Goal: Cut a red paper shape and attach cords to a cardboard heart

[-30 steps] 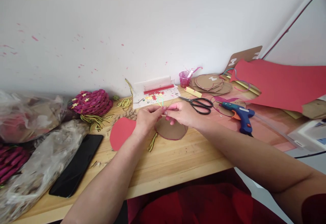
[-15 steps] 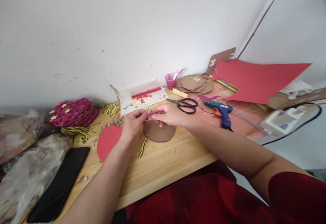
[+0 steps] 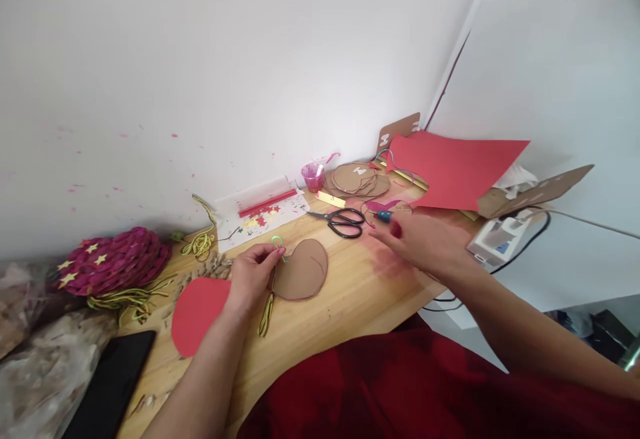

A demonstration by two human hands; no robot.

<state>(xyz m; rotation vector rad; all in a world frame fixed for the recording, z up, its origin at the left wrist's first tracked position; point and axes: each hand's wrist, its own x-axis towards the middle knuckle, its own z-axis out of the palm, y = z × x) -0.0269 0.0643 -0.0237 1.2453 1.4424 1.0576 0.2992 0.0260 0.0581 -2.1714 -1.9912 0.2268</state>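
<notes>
My left hand pinches a green cord bent into a loop, at the left upper edge of a brown cardboard heart lying on the table. A yellow-green yarn tassel hangs out below the heart's left side. On the right, my right hand is over a blue hot glue gun. Only the front of the gun shows; the hand covers its body, and blur hides whether the fingers grip it. Black-handled scissors lie between the two hands.
A red paper piece lies left of the heart, beside a dark phone. Further back are star cutouts on white paper, a pink cup, stacked cardboard shapes and a red sheet. A white box has cables.
My right hand has left the cord and moved right to the glue gun. My left hand keeps its pinch on the cord. The whole view has turned to the right.
</notes>
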